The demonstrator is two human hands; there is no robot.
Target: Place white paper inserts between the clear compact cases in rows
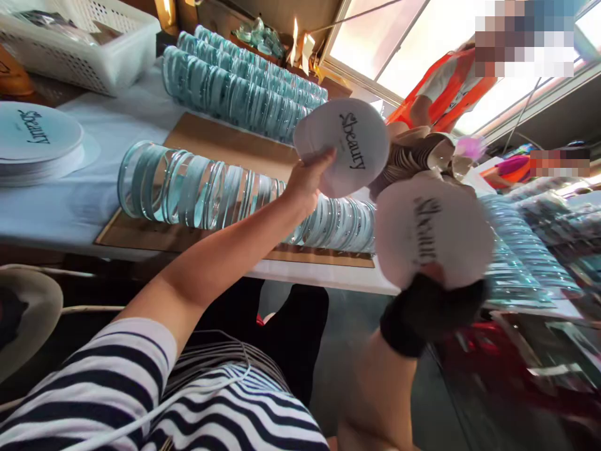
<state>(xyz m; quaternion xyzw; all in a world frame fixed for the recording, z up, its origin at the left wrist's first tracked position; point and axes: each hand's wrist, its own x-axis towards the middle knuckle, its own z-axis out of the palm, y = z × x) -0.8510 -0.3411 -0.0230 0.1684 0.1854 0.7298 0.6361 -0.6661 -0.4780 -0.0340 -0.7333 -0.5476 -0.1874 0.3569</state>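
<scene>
Round pad point(347, 147) in left grip point(307, 185)

A single head-worn camera looks forward and down, rolled hard so the table point(70, 207) slants from the left edge toward the right. It sits close above the person's striped sleeve point(107, 382) at lower left. The window point(375, 50) fills the upper right, far off; there is no second view.

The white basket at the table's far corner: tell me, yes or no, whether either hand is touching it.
No. The left hand and right hand each hold a round white card, well away from the white basket.
</scene>
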